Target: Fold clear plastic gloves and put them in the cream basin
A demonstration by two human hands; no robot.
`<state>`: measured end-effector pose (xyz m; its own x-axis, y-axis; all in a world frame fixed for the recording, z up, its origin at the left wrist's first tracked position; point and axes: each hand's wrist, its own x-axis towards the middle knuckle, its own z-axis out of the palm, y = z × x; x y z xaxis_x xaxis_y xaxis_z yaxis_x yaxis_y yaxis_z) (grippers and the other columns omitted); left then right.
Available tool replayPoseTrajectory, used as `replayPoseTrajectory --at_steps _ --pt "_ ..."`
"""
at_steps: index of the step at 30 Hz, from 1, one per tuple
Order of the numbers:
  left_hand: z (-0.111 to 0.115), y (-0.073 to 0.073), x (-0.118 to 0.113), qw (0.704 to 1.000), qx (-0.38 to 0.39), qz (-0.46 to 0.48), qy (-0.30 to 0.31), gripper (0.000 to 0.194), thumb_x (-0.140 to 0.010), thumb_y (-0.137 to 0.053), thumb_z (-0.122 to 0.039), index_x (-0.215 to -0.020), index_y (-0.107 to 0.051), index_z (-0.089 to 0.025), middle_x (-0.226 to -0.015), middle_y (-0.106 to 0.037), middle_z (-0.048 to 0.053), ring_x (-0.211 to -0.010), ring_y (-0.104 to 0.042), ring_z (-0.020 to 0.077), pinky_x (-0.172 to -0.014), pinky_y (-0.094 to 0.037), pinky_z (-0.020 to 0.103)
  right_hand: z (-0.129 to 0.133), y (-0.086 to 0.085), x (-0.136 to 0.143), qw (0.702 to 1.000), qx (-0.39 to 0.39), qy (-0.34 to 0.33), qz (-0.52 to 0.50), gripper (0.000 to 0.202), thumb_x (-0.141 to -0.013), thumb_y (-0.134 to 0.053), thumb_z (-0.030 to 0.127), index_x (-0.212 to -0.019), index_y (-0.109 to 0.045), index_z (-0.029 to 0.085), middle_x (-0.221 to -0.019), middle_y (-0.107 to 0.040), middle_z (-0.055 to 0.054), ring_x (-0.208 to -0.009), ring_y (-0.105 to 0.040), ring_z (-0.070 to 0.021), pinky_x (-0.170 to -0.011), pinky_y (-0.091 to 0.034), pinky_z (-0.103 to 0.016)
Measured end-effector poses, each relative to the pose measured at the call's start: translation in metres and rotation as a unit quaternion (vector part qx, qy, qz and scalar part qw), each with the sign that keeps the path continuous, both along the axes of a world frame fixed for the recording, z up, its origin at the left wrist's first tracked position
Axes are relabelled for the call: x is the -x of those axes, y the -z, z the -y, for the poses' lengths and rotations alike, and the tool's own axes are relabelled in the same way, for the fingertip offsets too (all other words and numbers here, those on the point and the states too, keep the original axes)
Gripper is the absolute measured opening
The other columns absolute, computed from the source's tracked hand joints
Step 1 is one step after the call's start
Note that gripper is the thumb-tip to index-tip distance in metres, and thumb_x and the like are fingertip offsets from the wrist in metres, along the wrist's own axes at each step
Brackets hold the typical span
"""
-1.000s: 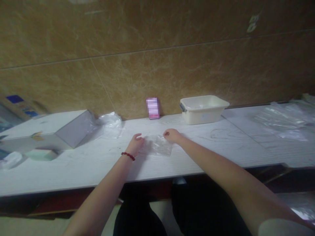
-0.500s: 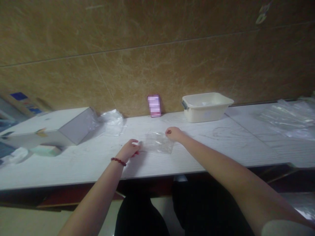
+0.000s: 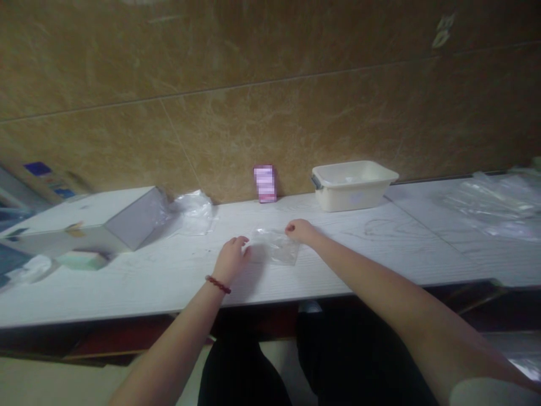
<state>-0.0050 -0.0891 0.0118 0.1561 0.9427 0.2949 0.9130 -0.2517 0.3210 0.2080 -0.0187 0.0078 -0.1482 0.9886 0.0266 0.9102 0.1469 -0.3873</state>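
A clear plastic bag [image 3: 276,248] lies on the white wood-grain table between my hands. My right hand [image 3: 299,230] pinches its upper right corner, fingers pressed together. At the bag's left edge is my left hand [image 3: 232,257], thumb and fingers apart, with nothing seen between them. Whether those fingertips touch the plastic I cannot tell. A dark red bead bracelet [image 3: 218,284] is on my left wrist.
A cream plastic bin [image 3: 357,198] stands by the tiled wall, right of a propped phone [image 3: 265,184]. At left are a white box [image 3: 84,217], crumpled plastic [image 3: 192,211] and a pale green block [image 3: 83,260]. More clear bags [image 3: 499,203] lie at far right.
My left hand has moved a little right and up along the bag's left side. My right hand stays at the bag's corner. The view has shifted slightly.
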Motion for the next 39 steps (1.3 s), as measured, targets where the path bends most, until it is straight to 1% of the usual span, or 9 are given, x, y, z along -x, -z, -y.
replayPoseTrajectory --at_steps 2,5,9,18,25,29,33,36,39 --pt "0.005 0.005 -0.02 0.995 -0.048 -0.012 0.092 0.025 -0.075 -0.043 -0.027 -0.096 -0.05 -0.015 -0.095 -0.055 0.009 -0.092 -0.049 0.0193 -0.084 -0.036 0.033 0.001 -0.001 -0.001 1.0 0.0 0.002 -0.001 0.021 -0.067 -0.049 0.025 -0.077 -0.065 0.018 -0.081 -0.064 -0.003 -0.074 -0.056 -0.0131 -0.059 -0.037 -0.018" --pt "0.012 0.018 -0.048 0.986 -0.03 0.003 0.166 0.04 -0.076 -0.042 -0.036 -0.108 -0.041 -0.013 -0.107 -0.048 0.011 -0.102 -0.043 0.0199 -0.088 -0.033 0.033 0.001 -0.003 -0.004 1.0 -0.001 0.001 -0.001 0.02 -0.067 -0.048 0.025 -0.076 -0.065 0.019 -0.079 -0.064 -0.002 -0.072 -0.056 -0.0121 -0.058 -0.037 -0.017" --pt "0.014 0.026 -0.069 0.991 -0.009 0.009 0.136 0.049 -0.076 -0.04 -0.041 -0.114 -0.034 -0.011 -0.116 -0.04 0.014 -0.11 -0.035 0.0232 -0.091 -0.028 0.038 0.001 -0.004 -0.01 1.0 -0.014 -0.008 -0.013 0.022 -0.068 -0.047 0.029 -0.076 -0.065 0.018 -0.078 -0.064 -0.002 -0.071 -0.056 -0.0116 -0.058 -0.036 -0.017" --pt "0.011 0.003 -0.103 0.996 -0.015 -0.084 0.016 0.05 -0.069 -0.041 -0.055 -0.092 -0.047 -0.012 -0.095 -0.049 0.013 -0.092 -0.045 0.0271 -0.077 -0.034 0.038 0.001 -0.012 -0.016 0.997 0.01 -0.006 -0.074 0.026 -0.067 -0.049 0.034 -0.078 -0.064 0.017 -0.07 -0.065 -0.002 -0.066 -0.055 -0.011 -0.055 -0.036 -0.017" --pt "-0.001 0.009 -0.114 0.992 0.053 -0.111 0.027 0.031 -0.075 -0.037 -0.04 -0.084 -0.052 -0.015 -0.083 -0.054 0.009 -0.076 -0.051 0.0209 -0.061 -0.038 0.029 -0.001 -0.01 -0.017 0.989 0.061 -0.007 -0.136 0.028 -0.071 -0.047 0.037 -0.08 -0.062 0.015 -0.07 -0.065 -0.002 -0.055 -0.054 -0.0088 -0.048 -0.036 -0.017" --pt "-0.001 0.014 -0.111 0.994 0.04 -0.096 0.037 0.025 -0.077 -0.035 -0.034 -0.08 -0.052 -0.016 -0.081 -0.054 0.007 -0.072 -0.052 0.0181 -0.058 -0.037 0.027 0.003 -0.012 -0.03 0.976 0.082 -0.018 -0.202 0.042 -0.083 -0.026 0.037 -0.089 -0.06 0.013 -0.079 -0.065 -0.006 -0.062 -0.057 -0.0092 -0.056 -0.042 -0.019" --pt "0.0 0.015 -0.109 0.995 0.023 -0.085 0.039 0.023 -0.078 -0.036 -0.032 -0.079 -0.052 -0.016 -0.078 -0.054 0.006 -0.07 -0.051 0.0163 -0.056 -0.035 0.025 0.018 -0.013 -0.056 0.989 -0.016 -0.126 -0.081 0.029 -0.077 -0.036 0.021 -0.092 -0.061 0.018 -0.097 -0.061 -0.003 -0.092 -0.052 -0.0135 -0.082 -0.037 -0.025" --pt "0.001 0.016 -0.109 0.996 0.01 -0.08 0.047 0.022 -0.078 -0.036 -0.032 -0.077 -0.052 -0.017 -0.077 -0.054 0.005 -0.069 -0.05 0.0154 -0.057 -0.035 0.025 0.033 -0.007 -0.068 0.975 -0.049 -0.217 0.024 0.036 -0.072 -0.038 0.014 -0.101 -0.057 0.023 -0.107 -0.055 0.0 -0.103 -0.045 -0.0159 -0.088 -0.032 -0.03" --pt "0.002 0.015 -0.109 0.996 -0.001 -0.075 0.055 0.02 -0.077 -0.038 -0.031 -0.075 -0.052 -0.017 -0.076 -0.053 0.004 -0.069 -0.05 0.015 -0.058 -0.035 0.025 0.041 -0.002 -0.066 0.967 -0.054 -0.237 0.078 0.041 -0.073 -0.034 0.012 -0.106 -0.053 0.027 -0.114 -0.051 0.002 -0.111 -0.038 -0.0176 -0.09 -0.027 -0.037"
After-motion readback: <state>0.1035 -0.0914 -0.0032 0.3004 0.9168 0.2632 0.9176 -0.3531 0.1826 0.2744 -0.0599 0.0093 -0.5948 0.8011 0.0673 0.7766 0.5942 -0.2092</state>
